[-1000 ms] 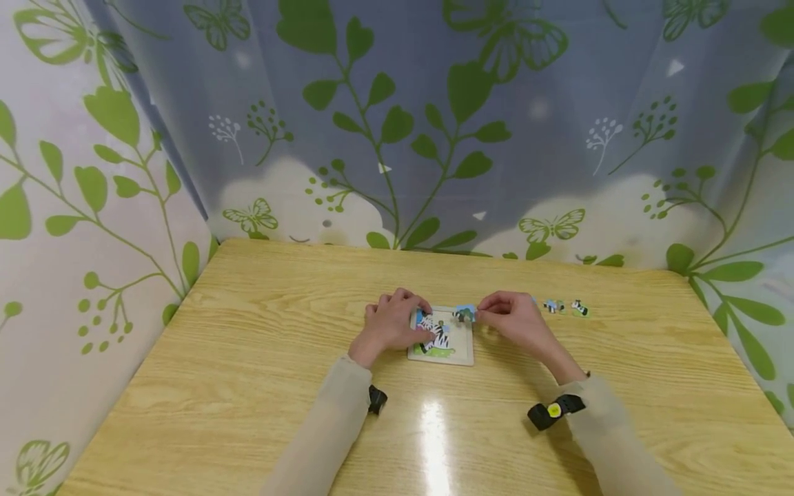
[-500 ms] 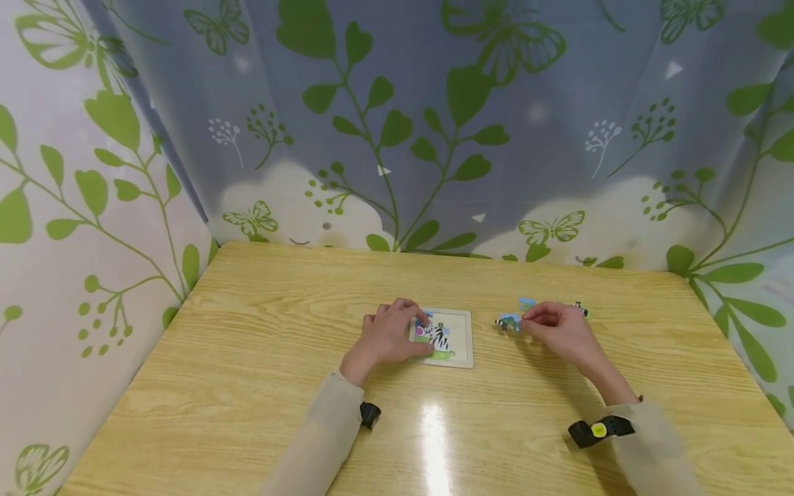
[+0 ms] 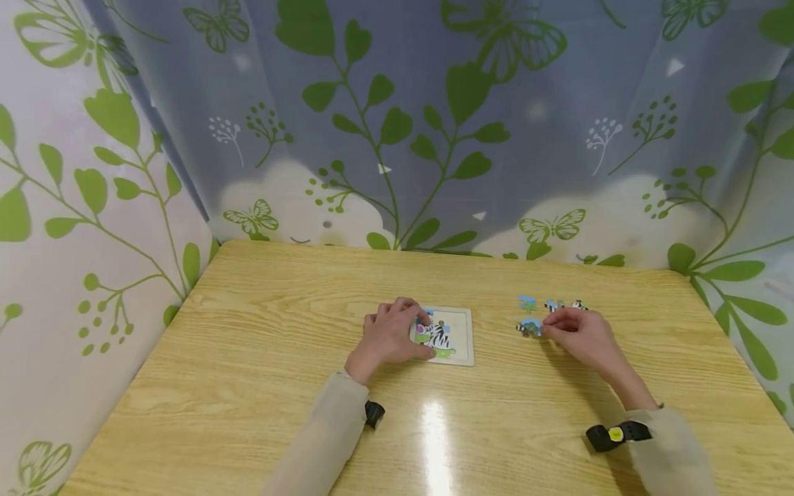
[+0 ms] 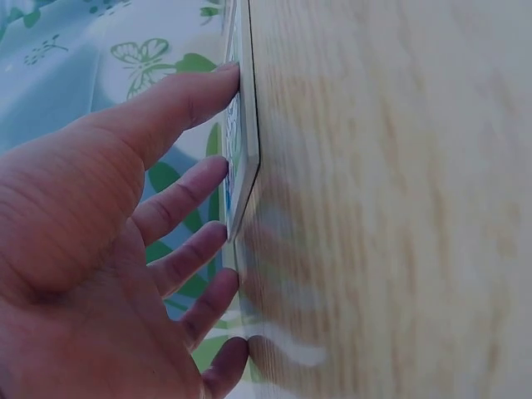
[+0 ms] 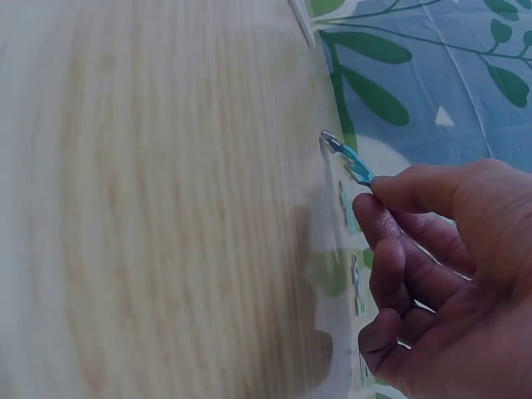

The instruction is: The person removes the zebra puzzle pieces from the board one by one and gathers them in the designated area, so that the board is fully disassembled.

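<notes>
A square jigsaw tray (image 3: 461,335) with a partly assembled zebra picture lies mid-table; its right part shows bare backing. My left hand (image 3: 387,336) rests on its left side, fingers spread, covering some of the picture. In the left wrist view, the thumb and nearest fingertips touch the tray (image 4: 246,150), while the other fingertips reach down at the table. To the right, my right hand (image 3: 583,339) pinches a blue and green puzzle piece (image 3: 529,328) between thumb and index finger. The right wrist view shows this piece (image 5: 353,162) tilted, its far end low near the tabletop.
Just beyond the right hand lie three loose puzzle pieces: a blue-green one (image 3: 527,303), a middle one (image 3: 552,305) and a black-and-white one (image 3: 579,304). The wooden table (image 3: 279,310) meets a leaf-patterned curtain (image 3: 409,138) at the back and sides.
The right hand has carried the pinched puzzle piece from above the tray rightward, to just in front of the loose pieces. The left hand has stayed on the tray, shifting only slightly.
</notes>
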Demonstrator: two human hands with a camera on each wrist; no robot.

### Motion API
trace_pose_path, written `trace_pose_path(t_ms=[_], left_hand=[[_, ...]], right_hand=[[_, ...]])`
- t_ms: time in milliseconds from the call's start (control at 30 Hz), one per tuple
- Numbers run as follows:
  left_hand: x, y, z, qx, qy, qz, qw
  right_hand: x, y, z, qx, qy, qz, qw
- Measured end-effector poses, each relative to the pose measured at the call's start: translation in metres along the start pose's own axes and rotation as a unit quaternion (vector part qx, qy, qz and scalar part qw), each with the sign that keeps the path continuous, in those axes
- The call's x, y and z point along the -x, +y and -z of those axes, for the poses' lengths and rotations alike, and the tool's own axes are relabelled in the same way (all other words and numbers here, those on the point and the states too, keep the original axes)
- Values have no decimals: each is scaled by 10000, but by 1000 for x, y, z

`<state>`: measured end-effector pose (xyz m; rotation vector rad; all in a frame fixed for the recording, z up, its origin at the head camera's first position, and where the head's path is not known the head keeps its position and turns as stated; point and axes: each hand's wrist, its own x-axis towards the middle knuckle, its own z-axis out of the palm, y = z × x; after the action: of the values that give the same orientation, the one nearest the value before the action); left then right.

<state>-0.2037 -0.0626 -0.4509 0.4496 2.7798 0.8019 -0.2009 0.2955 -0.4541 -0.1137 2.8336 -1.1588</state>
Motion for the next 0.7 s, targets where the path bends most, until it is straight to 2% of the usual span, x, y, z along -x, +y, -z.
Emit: trace_pose_path(t_ms=[267, 700], left_hand=[[-2, -1, -1, -11, -15, -14, 10000], [-2, -1, 0, -71, -83, 35, 9999]], right_hand=[[-3, 6, 1, 329, 45, 4, 9994], [-6, 6, -1, 496, 102, 44, 9987]])
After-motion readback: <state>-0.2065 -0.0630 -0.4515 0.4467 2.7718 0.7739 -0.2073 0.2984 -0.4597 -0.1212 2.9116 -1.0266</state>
